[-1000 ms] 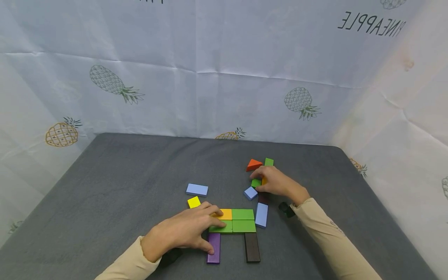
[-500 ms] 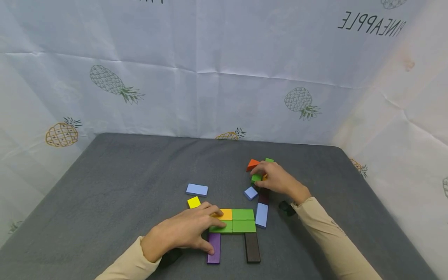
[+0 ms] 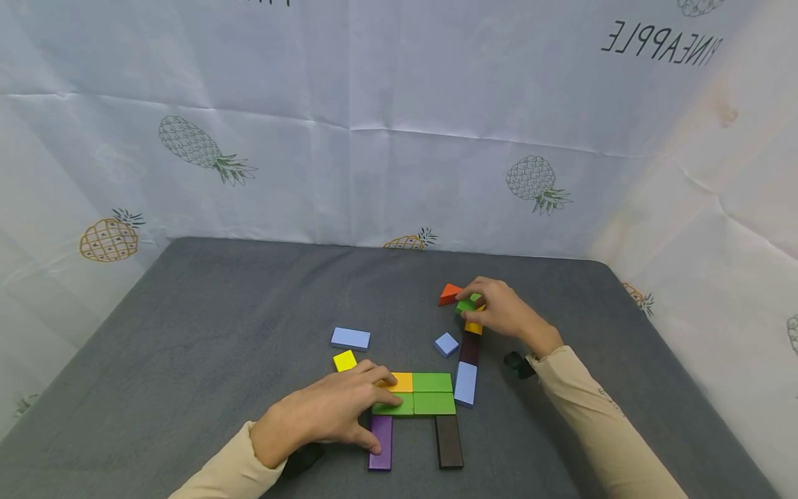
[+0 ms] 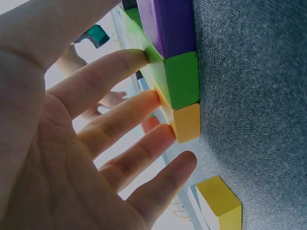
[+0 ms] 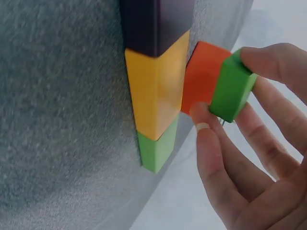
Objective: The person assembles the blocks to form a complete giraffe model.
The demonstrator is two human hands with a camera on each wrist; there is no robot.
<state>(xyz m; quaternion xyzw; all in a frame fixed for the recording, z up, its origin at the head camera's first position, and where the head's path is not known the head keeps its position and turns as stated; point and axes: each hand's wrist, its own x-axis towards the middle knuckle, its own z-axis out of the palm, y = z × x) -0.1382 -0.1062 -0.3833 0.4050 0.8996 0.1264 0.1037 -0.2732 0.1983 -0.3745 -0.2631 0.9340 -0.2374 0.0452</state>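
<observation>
My right hand (image 3: 499, 310) pinches a small green block (image 5: 232, 88) between thumb and fingers. It is held above a row of a light blue block (image 3: 465, 383), a dark brown block (image 3: 470, 348), an orange block (image 5: 156, 91) and a green end block (image 5: 157, 149). Just left of the row's far end lies a red-orange triangular block (image 3: 449, 294). My left hand (image 3: 330, 405) spreads over a flat rectangle of green blocks (image 3: 433, 402) and a yellow-orange block (image 3: 404, 382), fingertips on their tops. Its thumb is at the purple block (image 3: 383, 443) extending toward me.
A second dark brown block (image 3: 449, 442) extends from the rectangle's near right corner. Beyond the left hand lie a yellow block (image 3: 345, 360) and a long light blue block (image 3: 350, 338). A small light blue block (image 3: 446, 344) sits left of the row. Grey cloth (image 3: 249, 312) covers the table.
My right hand has carried the small green block away from beside the small light blue block, farther back and slightly right, over the row's far end. The left hand stays put.
</observation>
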